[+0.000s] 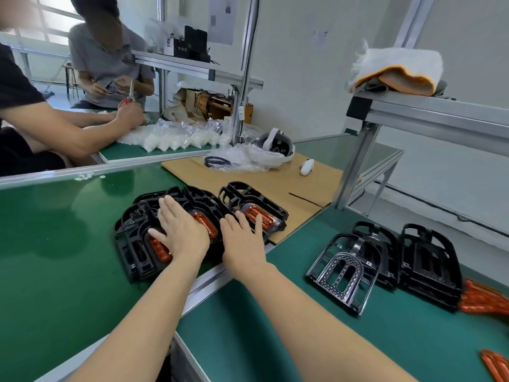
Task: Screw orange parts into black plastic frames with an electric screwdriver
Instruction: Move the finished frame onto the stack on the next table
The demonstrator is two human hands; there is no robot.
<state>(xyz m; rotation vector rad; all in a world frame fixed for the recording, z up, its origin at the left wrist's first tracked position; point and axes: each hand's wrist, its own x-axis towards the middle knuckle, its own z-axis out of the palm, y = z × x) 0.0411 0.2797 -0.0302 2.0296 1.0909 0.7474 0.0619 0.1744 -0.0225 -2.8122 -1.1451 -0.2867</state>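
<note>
**A:** What are the two hands doing?

**B:** Both lie flat, palms down, with fingers straight and slightly spread, gripping nothing. The left hand rests on a cluster of assembled black frames on the green bench mat. The right hand lies just beside it, its fingertips reaching toward the frame on the cardboard; whether they actually touch that frame I cannot tell. The hands are near each other but not touching.

**A:** Where are the orange parts?

**B:** Three show inside those frames: one orange insert by the left thumb, another half hidden under the left hand's fingers, and a third in the frame on the cardboard sheet.

**A:** Which way do they run?

**B:** The inserts are elongated ovals, their long axes slanting from upper left to lower right. The frames lie flat, arched ends toward the far side of the bench.

**A:** Anything to the right?

**B:** An empty frame lies flat on the nearer mat, its arched end pointing away from the person, beside a stack of black frames. Loose orange parts lie just right of that stack, and more at the lower right edge.
</note>
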